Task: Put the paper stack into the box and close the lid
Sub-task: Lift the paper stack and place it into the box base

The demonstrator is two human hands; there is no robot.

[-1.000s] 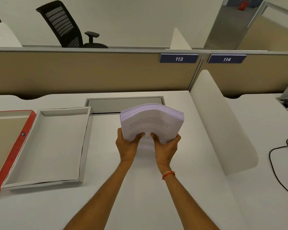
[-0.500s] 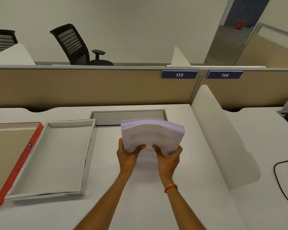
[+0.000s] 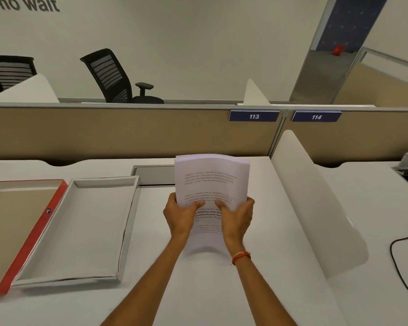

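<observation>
While held upright, one paper stack [image 3: 211,180], two hands, perhaps one box [image 3: 80,231]

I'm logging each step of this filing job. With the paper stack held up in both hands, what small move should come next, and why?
Probably carry the paper stack leftward over the open white box. Both hands grip its lower edge above the desk, right of the box, which sits open with nothing inside.

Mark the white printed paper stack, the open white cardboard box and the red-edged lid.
white printed paper stack [image 3: 210,180], head view, upper page.
open white cardboard box [image 3: 80,231], head view, bare floor.
red-edged lid [image 3: 31,238], head view, red side wall.
</observation>
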